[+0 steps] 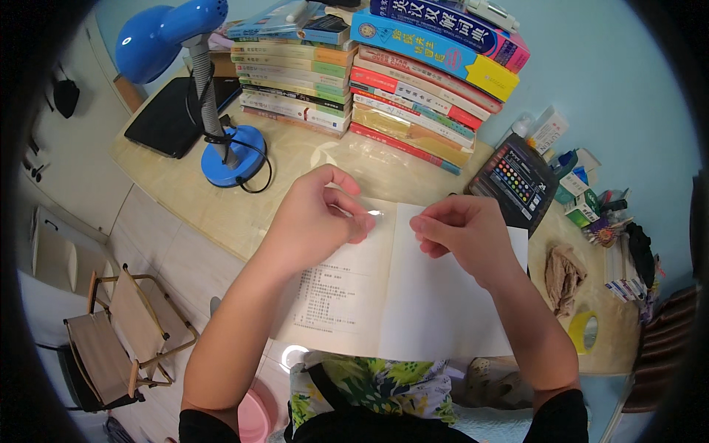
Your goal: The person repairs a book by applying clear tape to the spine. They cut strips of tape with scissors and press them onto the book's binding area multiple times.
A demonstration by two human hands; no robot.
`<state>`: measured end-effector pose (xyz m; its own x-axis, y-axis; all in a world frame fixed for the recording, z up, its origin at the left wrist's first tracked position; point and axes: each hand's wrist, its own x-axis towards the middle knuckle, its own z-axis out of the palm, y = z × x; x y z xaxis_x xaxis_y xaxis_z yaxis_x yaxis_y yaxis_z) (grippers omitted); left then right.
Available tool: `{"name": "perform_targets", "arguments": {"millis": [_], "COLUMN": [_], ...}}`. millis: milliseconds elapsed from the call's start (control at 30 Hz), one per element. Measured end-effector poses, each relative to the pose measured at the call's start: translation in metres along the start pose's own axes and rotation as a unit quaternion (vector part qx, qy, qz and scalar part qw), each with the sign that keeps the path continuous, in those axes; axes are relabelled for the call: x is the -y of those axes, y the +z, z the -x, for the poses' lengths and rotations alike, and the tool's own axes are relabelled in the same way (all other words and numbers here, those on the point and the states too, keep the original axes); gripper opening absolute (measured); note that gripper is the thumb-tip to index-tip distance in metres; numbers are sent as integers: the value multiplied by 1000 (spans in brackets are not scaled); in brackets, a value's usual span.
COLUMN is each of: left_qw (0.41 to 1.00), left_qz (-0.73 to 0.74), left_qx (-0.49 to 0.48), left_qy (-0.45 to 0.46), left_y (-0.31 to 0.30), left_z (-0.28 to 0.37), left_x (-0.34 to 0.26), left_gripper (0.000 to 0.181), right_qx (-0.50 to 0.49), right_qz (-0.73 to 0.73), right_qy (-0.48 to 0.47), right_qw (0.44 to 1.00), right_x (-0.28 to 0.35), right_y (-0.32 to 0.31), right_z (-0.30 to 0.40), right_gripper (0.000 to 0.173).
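Note:
An open book point(332, 299) lies at the table's near edge, its left page printed, with a white sheet or blank page point(443, 310) on the right side. Over the upper part of the printed page is my left hand point(327, 219), thumb and index finger pinching the end of a small clear strip point(376, 212), probably adhesive tape. My right hand point(460, 232) is above the white side, its thumb and fingertips pressed together; whether anything thin is between them cannot be told. A roll of yellow tape point(583, 332) stands at the table's right edge.
Two stacks of books point(293, 83) point(410, 105) rise behind the open book. A blue desk lamp point(232, 155) and a black laptop-like object point(166, 116) are at the left. A dark marker case point(515, 183), a brown cloth point(564, 277) and small boxes point(581, 207) line the right. Folding chair point(138, 321) stands below left.

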<state>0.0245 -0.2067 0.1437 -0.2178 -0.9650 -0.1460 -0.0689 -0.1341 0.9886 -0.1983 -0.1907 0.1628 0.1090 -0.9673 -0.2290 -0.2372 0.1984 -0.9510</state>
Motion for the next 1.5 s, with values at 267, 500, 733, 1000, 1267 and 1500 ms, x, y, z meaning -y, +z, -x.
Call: {"name": "perform_targets", "arguments": {"millis": [267, 500, 733, 1000, 1267, 1500], "left_qw": [997, 992, 994, 986, 988, 987], "left_qz": [-79, -121, -103, -165, -142, -139], "left_qx": [-18, -23, -28, -38, -58, -68], "left_qy": [-17, -31, -27, -6, 26, 34], "left_y": [3, 10, 13, 17, 20, 24], "left_z": [-48, -55, -52, -52, -50, -47], "left_x": [24, 25, 24, 27, 37, 37], "left_gripper": [29, 30, 33, 30, 29, 27], "right_qx": [-9, -29, -31, -47, -53, -45], "right_qz": [10, -35, -18, -13, -13, -16], "right_qy": [53, 75, 79, 76, 57, 71], "right_qw": [999, 996, 996, 996, 997, 996], "right_x": [-30, -44, -43, -46, -48, -48], "right_y": [-2, -5, -2, 1, -1, -1], "right_z": [-42, -43, -42, -43, -43, -43], "right_gripper": [16, 16, 17, 16, 18, 17]}}
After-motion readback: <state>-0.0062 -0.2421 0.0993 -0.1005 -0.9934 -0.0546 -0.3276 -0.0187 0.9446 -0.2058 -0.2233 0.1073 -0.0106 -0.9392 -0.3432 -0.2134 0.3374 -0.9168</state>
